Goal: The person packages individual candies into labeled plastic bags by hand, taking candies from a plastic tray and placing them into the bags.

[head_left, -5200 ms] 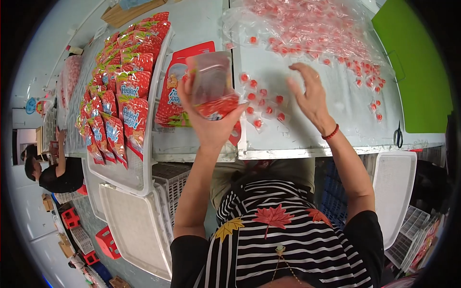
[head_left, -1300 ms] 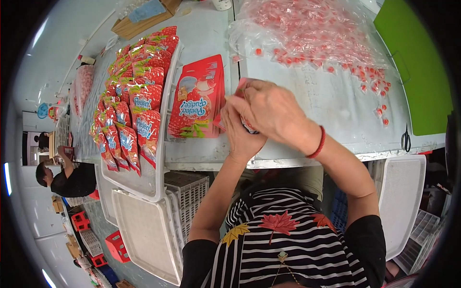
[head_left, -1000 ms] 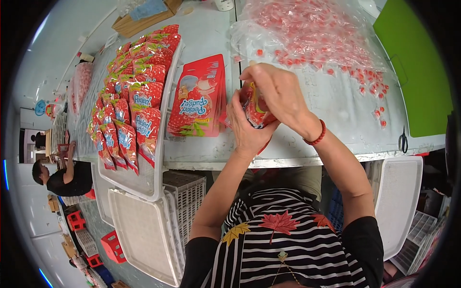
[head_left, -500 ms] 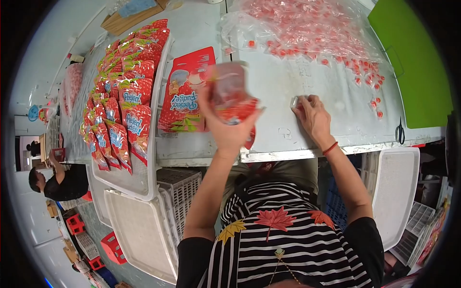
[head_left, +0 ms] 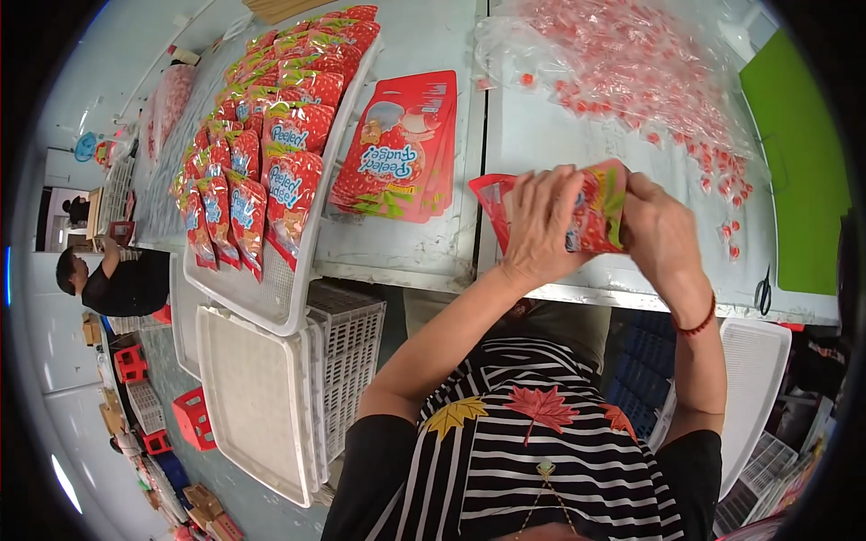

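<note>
Above the near table edge, a red candy pouch [head_left: 597, 212] lies sideways between my two hands. My left hand [head_left: 544, 221] is closed around its body, with the fingers across the top side. At the pouch's right end, my right hand [head_left: 666, 236] grips the edge, its fingertips partly hidden behind the pouch. Whether anything else is in the right hand cannot be seen. Left of my hands, several flat red pouches [head_left: 397, 149] lie in a fanned stack. Beyond, small wrapped red candies [head_left: 713, 158] are scattered beside a big heap in clear plastic [head_left: 622, 63].
A white tray [head_left: 293, 302] on the left holds rows of filled red pouches [head_left: 298, 126]. Black scissors [head_left: 764, 293] lie near the right front edge, by a green board [head_left: 798, 171]. Crates [head_left: 347, 379] are stacked below the table. Another person [head_left: 126, 279] works at far left.
My left hand has brought the pouch down and right, and my right hand has left the table and closed on its end. The small clear item under the right fingers is out of sight.
</note>
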A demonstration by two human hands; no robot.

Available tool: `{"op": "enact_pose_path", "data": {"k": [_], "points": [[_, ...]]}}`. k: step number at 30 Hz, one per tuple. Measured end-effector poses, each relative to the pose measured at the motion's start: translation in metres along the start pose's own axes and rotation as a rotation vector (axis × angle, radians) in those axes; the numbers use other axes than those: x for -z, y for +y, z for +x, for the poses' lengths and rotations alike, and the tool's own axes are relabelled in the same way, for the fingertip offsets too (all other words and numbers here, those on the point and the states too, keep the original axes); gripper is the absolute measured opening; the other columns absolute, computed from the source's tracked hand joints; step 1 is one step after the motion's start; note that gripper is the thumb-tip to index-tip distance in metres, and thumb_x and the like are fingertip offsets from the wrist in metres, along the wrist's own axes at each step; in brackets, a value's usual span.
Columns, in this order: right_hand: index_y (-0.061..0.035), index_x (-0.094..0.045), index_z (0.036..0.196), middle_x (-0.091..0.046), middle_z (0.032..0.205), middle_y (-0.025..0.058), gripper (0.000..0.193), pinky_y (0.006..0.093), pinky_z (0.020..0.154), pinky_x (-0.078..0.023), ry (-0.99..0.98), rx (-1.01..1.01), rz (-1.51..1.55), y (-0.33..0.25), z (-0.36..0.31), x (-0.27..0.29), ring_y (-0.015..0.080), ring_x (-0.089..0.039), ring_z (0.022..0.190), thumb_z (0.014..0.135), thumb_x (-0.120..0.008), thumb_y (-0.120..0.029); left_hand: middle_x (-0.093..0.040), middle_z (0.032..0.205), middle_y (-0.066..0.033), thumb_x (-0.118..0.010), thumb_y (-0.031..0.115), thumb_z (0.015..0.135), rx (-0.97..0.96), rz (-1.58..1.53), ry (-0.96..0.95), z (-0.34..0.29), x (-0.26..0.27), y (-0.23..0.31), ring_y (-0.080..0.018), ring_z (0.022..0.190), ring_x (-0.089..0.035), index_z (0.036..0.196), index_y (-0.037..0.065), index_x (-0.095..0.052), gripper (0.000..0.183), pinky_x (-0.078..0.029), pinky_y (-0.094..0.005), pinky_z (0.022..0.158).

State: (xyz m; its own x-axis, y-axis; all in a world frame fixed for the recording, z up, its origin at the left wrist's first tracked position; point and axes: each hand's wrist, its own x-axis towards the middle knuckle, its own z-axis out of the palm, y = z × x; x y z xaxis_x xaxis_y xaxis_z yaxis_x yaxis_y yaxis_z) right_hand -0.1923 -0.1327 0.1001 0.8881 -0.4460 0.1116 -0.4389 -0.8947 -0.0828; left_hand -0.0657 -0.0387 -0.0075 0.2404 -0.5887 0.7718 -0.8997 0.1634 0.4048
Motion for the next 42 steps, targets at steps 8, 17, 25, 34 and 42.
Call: {"op": "enact_pose_path", "data": {"k": [8, 17, 25, 34, 42], "points": [[-0.0001, -0.063, 0.091, -0.060, 0.085, 0.0138, 0.024, 0.0369, 0.074, -0.048, 0.270, 0.355, 0.505, -0.024, 0.018, -0.003, 0.0319, -0.058, 0.083, 0.076, -0.071, -0.017, -0.043, 0.123, -0.0222, -0.089, 0.030, 0.054, 0.245, -0.150, 0.140, -0.005, 0.007, -0.014, -0.0385, 0.106, -0.044, 0.139, -0.003, -0.020, 0.114, -0.037, -0.0477, 0.090], [-0.0023, -0.065, 0.085, -0.058, 0.074, 0.0089, 0.021, 0.0336, 0.072, -0.050, 0.226, 0.569, 0.650, -0.029, 0.018, 0.021, 0.0265, -0.058, 0.071, 0.064, -0.067, -0.002, -0.064, 0.091, -0.0070, -0.065, 0.014, 0.083, 0.596, -0.801, -0.301, 0.029, 0.087, -0.045, -0.0138, 0.084, -0.060, 0.131, -0.001, -0.047, 0.054, -0.047, -0.0268, 0.076], [-0.0005, -0.064, 0.082, -0.067, 0.088, 0.0128, 0.042, 0.0400, 0.068, -0.052, -0.172, 0.483, 0.316, -0.010, 0.012, 0.020, 0.0321, -0.062, 0.088, 0.079, -0.066, -0.042, -0.065, 0.076, 0.0020, -0.050, 0.025, 0.099, 0.602, -0.791, -0.196, 0.034, 0.092, -0.013, -0.0017, 0.070, -0.051, 0.099, -0.003, -0.067, 0.032, -0.044, -0.0192, 0.062], [0.0001, -0.064, 0.074, -0.059, 0.110, 0.0103, 0.026, 0.0443, 0.085, -0.044, 0.376, 0.340, 0.307, -0.023, 0.006, 0.025, 0.0308, -0.056, 0.099, 0.073, -0.073, -0.025, -0.064, 0.068, 0.0015, -0.049, 0.026, 0.099, 0.709, -0.937, -0.045, 0.041, 0.088, -0.020, 0.0002, 0.060, -0.054, 0.094, -0.001, -0.067, 0.033, -0.042, -0.0162, 0.052], [0.0009, -0.057, 0.084, -0.063, 0.075, 0.0155, 0.017, 0.0345, 0.055, -0.048, 0.224, 0.093, 0.599, -0.015, 0.005, 0.016, 0.0318, -0.062, 0.064, 0.081, -0.068, -0.012, -0.067, 0.077, -0.0011, -0.064, 0.009, 0.088, 0.817, -1.055, -0.017, 0.033, 0.082, -0.012, -0.0024, 0.065, -0.059, 0.098, -0.001, -0.067, 0.015, -0.047, -0.0173, 0.057]]}}
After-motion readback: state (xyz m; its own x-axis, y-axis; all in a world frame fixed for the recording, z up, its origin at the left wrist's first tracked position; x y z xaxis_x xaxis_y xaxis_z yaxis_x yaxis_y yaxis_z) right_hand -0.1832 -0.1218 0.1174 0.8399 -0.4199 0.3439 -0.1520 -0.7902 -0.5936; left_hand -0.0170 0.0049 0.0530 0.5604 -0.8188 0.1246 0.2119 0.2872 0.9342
